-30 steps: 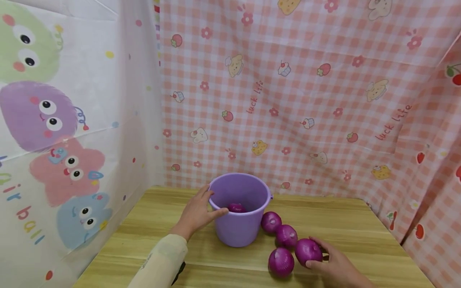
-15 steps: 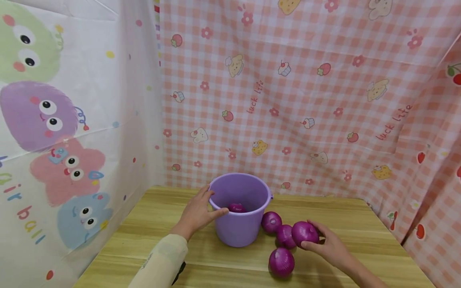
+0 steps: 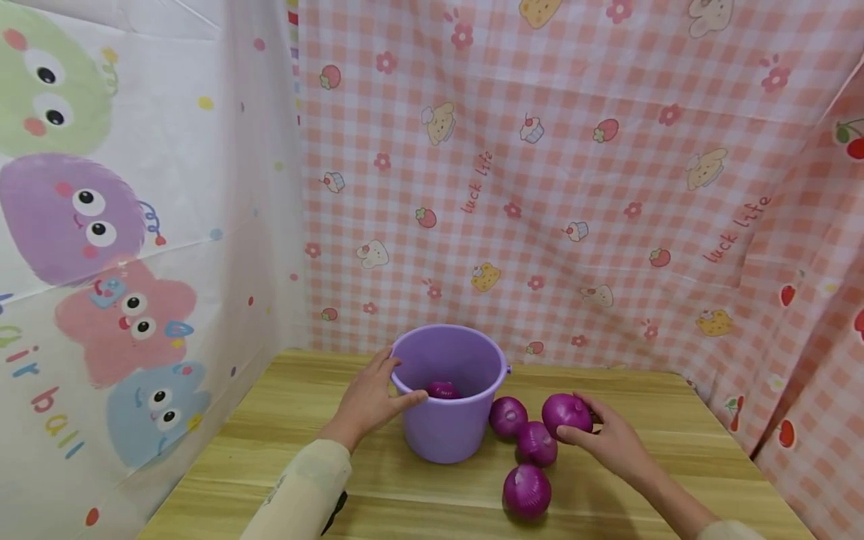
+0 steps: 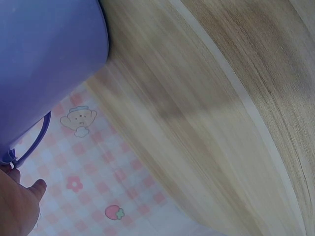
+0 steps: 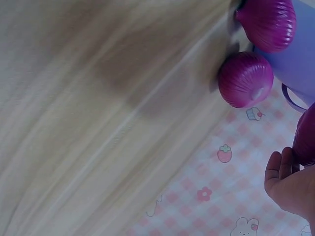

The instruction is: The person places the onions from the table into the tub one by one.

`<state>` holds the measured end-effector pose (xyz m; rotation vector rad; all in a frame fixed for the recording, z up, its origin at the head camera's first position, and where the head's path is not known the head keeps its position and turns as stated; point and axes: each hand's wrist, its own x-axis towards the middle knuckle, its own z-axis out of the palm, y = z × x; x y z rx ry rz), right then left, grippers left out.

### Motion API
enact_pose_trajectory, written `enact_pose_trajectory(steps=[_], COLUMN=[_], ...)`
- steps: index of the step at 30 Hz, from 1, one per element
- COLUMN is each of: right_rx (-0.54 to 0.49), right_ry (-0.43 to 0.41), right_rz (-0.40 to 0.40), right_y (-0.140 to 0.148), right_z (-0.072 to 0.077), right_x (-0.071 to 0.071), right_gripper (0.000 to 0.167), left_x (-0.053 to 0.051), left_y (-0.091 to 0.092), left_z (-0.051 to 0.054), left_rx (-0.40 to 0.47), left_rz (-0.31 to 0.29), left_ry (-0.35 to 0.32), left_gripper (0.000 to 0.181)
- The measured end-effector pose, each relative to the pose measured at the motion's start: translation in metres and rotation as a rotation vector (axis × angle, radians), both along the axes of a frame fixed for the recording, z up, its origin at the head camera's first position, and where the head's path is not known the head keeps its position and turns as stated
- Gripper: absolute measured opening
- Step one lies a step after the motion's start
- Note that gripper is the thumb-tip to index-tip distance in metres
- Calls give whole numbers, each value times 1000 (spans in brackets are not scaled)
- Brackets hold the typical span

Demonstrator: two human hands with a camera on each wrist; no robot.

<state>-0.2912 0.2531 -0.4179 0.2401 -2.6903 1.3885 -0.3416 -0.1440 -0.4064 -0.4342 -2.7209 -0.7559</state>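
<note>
A purple bucket (image 3: 448, 431) stands on the table, and one red onion (image 3: 443, 390) shows inside it. My left hand (image 3: 371, 401) holds the bucket's left rim, its thumb lying over the front edge. In the left wrist view that hand (image 4: 17, 206) is beside the handle joint, with most of its fingers out of sight. My right hand (image 3: 610, 442) grips a red onion (image 3: 565, 415) between thumb and fingers, right of the bucket. In the right wrist view this onion (image 5: 306, 135) is partly cut off by the frame edge.
Three more red onions lie on the table: one onion (image 3: 508, 418) beside the bucket, another onion (image 3: 537, 444) touching it, and a third onion (image 3: 527, 492) nearer the front. A pink checked cloth (image 3: 540, 187) hangs behind the wooden table (image 3: 641, 405); a white printed sheet (image 3: 236, 187) hangs at left.
My right hand has lifted its onion off the table and carried it away from me and slightly left, past the middle loose onion. My left hand and the bucket have stayed in place.
</note>
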Motion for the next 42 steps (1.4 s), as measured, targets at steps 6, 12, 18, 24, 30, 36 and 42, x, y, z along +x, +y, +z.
enact_pose_trajectory(steps=[6,12,18,24,30,36,42], right_rx=[35,36,24,12,-20,-28,-30], right_ry=[21,59,101,127,116,142,156], right_rz=[-11,-10,9,19,8,-14,-34], right_y=[-8,-17,-28,-39,-51,-64,-78], right_z=[10,23,36,47,55,58,62], right_x=[-6,-14,-24,-35,-43,-51,-57], right_gripper=[84,85,85,83,86,83,78], left_x=[-1,-2,-4,-3,-1,-3,-3], left_y=[0,0,0,0,0,-1,0], left_z=[-1,-2,-3,-2,-1,-2,-2], left_rx=[-4,-11,-18,-16,-8,-6,-11], left_rz=[-6,-8,2,-4,-8,-8,-7], left_ry=[9,20,10,14,15,19,10], left_gripper=[95,94,94,94,94,94,95])
